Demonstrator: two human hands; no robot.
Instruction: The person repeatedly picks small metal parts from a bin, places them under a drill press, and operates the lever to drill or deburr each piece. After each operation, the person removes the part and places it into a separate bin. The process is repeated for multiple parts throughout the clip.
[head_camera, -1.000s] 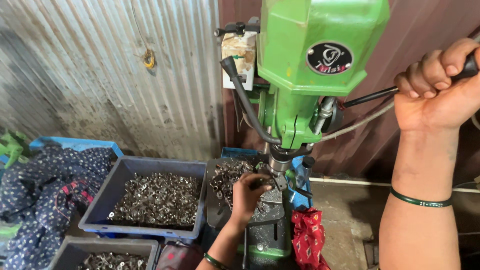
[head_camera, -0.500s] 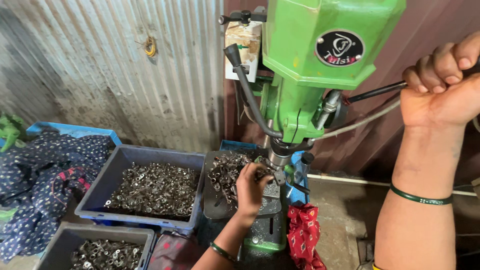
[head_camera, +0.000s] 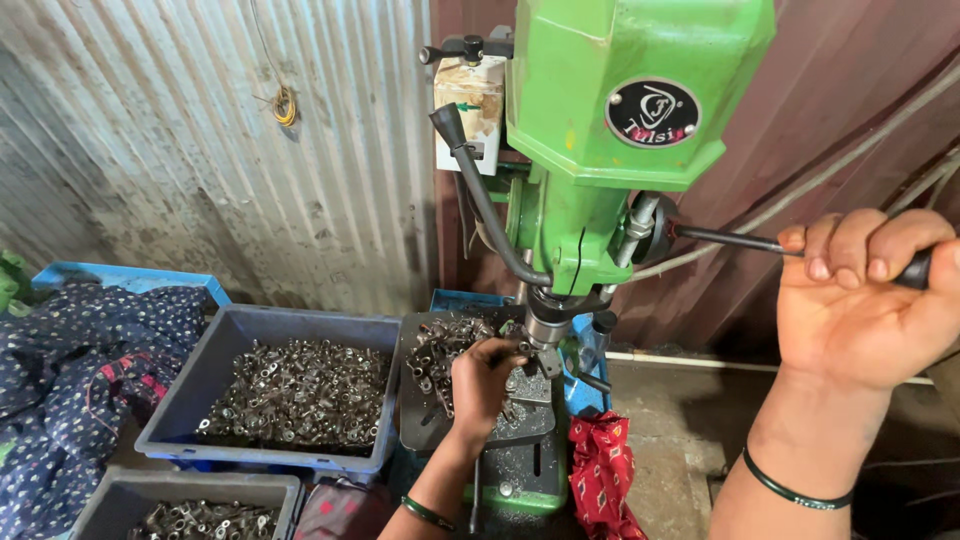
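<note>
While my right hand (head_camera: 860, 300) is wrapped tight around the black handle (head_camera: 760, 243) of the green drill (head_camera: 610, 130), my left hand (head_camera: 480, 385) pinches a small metal piece (too tiny to make out) under it.

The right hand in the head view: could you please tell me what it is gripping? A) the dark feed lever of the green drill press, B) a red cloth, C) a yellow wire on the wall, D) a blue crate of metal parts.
A: the right hand is closed around the dark feed lever that sticks out from the side of the green drill press, with the fingers curled over its end.
</note>
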